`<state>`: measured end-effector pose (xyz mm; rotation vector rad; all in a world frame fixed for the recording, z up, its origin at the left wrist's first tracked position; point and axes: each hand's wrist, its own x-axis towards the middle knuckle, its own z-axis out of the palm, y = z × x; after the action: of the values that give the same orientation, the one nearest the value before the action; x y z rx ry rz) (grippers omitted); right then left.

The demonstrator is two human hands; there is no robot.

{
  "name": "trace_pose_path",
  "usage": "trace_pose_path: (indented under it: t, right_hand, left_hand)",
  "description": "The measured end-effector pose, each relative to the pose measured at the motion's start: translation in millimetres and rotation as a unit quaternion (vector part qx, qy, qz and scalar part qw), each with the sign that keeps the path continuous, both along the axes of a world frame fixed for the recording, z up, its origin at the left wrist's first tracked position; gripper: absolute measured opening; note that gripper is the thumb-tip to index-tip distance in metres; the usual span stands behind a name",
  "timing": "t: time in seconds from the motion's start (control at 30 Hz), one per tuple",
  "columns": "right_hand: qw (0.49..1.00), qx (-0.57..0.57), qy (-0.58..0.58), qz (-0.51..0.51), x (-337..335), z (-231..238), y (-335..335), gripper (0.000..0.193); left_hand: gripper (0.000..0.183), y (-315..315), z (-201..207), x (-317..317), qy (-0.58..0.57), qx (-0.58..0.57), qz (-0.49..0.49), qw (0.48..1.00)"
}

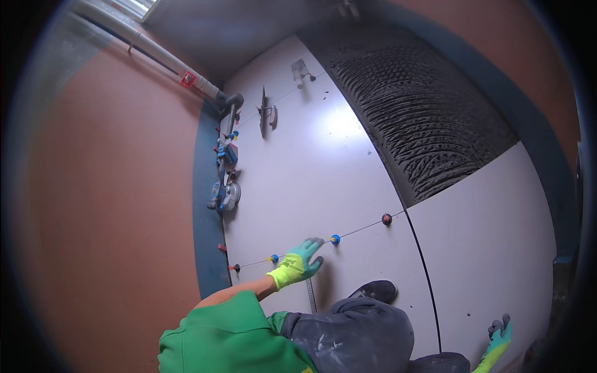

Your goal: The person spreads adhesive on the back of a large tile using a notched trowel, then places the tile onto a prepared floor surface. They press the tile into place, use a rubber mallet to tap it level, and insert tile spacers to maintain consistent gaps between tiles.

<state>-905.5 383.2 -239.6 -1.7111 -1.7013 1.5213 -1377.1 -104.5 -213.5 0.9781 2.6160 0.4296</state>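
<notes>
My left hand (298,263), in a teal and yellow glove, is over a pale floor tile (298,168). Its fingers are stretched out by the tile joint, and nothing shows in them. Beside it along the joint stand a blue round tile levelling cap (336,239) and another blue cap (273,258) with yellow on it. Farther right is a dark cap (387,219) with red. A narrow metal strip (311,295) shows just below the hand. At the lower right, my right hand (499,332), gloved alike, is above another pale tile (485,248), fingers apart and slightly bent.
Dark ridged adhesive (416,118) covers the floor at the far right. A notched trowel (263,115) and a small flat-bladed tool (301,71) lie on the far tile. Along the left wall are a blue and grey power tool (230,196) and a pipe (155,53). My shoe (378,290) rests near the joint.
</notes>
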Motion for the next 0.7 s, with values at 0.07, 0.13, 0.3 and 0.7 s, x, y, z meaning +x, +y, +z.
trace_pose_path:
  t: [0.07,0.13,0.3,0.7]
  right_hand:
    - [0.999,-0.018,-0.046,0.017,-16.8,16.8,18.8,0.048]
    - [0.996,-0.007,-0.088,0.025,-31.9,35.4,33.9,0.046]
    - [0.982,0.09,-0.168,0.013,-79.7,84.8,27.9,0.046]
    - [0.972,0.018,-0.074,0.222,-275.6,45.8,27.2,0.047]
  left_hand:
    - [0.059,-33.7,-2.0,-13.8,0.021,-0.01,0.079,0.997]
    - [0.062,-59.0,-11.9,-25.7,0.031,-0.035,0.168,0.985]
    - [0.07,-96.5,-32.9,-40.8,0.003,-0.008,0.301,0.954]
    - [0.072,-88.6,-4.0,35.7,-0.073,-0.005,0.407,0.91]
